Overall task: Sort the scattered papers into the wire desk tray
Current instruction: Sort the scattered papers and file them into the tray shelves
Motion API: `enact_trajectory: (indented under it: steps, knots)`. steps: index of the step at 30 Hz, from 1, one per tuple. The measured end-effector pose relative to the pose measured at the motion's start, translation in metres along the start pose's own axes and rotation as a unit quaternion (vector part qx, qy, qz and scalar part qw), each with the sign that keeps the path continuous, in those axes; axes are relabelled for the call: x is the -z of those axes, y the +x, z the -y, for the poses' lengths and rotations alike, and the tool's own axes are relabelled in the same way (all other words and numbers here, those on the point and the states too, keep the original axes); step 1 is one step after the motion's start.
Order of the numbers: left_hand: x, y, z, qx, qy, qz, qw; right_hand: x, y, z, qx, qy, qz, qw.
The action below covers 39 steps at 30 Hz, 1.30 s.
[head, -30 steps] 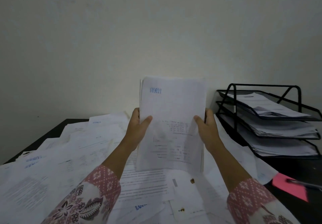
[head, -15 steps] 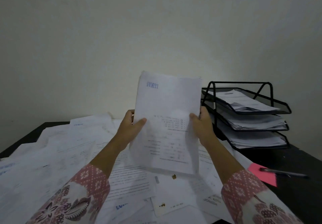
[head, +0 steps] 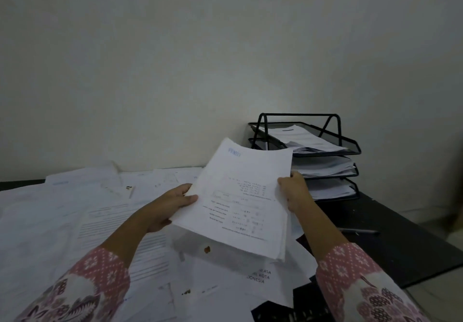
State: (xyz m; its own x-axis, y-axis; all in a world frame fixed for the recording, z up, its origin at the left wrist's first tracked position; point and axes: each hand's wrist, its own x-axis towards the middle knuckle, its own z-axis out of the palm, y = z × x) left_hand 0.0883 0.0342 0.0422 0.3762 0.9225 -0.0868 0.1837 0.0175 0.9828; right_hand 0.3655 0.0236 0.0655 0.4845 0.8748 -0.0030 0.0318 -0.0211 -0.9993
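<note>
Hands grasp a thin stack of printed papers (head: 240, 203), left hand (head: 167, 206) and right hand (head: 297, 192) at its sides, tilted above scattered white sheets (head: 62, 221) on the dark worktop (head: 390, 231), near the black three-tier wire mesh tray (head: 350, 143).

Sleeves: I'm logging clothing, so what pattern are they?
Pink with small white flowers on the sleeves, head view.

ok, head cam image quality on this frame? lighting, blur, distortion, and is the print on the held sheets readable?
Head view: dim, flat light with a grey cast and grainy wall. Wide-angle bending shows along the dark desk edge. The white paper stack, gripped by left hand and right hand, shows print lines too soft to read. The black wire three-tier tray is fairly sharp; no glare.
</note>
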Motion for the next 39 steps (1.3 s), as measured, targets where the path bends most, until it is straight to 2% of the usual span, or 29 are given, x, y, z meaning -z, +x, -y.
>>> enact_trajectory:
  steps: [3, 6, 10, 14, 19, 24, 29, 36, 39]
  knots:
    - [-0.013, 0.0, -0.006, 0.034, -0.04, 0.053, 0.997, 0.017, 0.002, -0.009, -0.029, 0.003, 0.005, 1.0]
    - [-0.026, 0.002, -0.009, 0.044, -0.006, 0.111, 0.993, 0.035, 0.006, -0.015, -0.046, -0.002, -0.003, 0.999]
    - [-0.036, 0.006, -0.013, 0.024, 0.042, 0.129, 0.991, 0.05, 0.01, -0.019, -0.086, 0.003, 0.009, 0.996]
    - [-0.039, 0.009, -0.014, 0.022, 0.028, 0.134, 0.99, 0.058, 0.011, -0.02, -0.118, 0.059, 0.018, 0.991]
    - [-0.047, 0.014, -0.017, 0.029, -0.013, 0.159, 0.987, 0.065, 0.02, -0.02, -0.113, 0.073, -0.016, 0.991]
    - [-0.063, 0.023, -0.024, 0.02, -0.012, 0.145, 0.989, 0.079, 0.029, -0.015, -0.093, 0.044, -0.067, 0.992]
    - [-0.093, 0.046, -0.029, 0.005, 0.005, 0.126, 0.992, 0.103, 0.035, -0.015, -0.11, 0.143, -0.039, 0.983]
    - [-0.147, 0.075, -0.041, 0.019, -0.038, 0.131, 0.991, 0.152, 0.037, -0.02, -0.131, 0.024, -0.039, 0.99]
    - [-0.167, 0.087, -0.046, 0.024, -0.062, 0.105, 0.992, 0.167, 0.036, -0.021, -0.127, -0.005, -0.04, 0.991]
